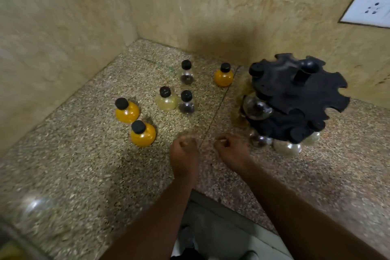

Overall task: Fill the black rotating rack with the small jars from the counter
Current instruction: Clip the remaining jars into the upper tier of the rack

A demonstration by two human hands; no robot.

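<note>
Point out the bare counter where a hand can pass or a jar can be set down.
Bare: the counter left of the left hand, below the nearest orange jar; also right of the right hand, in front of the black rack. Crowded: the six jars clustered towards the corner.

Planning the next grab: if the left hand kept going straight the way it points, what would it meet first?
Probably the dark-filled jar, roughly straight beyond the left hand; bare counter lies between. Depth is uncertain.

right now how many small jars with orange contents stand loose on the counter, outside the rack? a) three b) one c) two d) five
a: three orange jars stand on the counter, two at the left and one near the black rotating rack.
</note>
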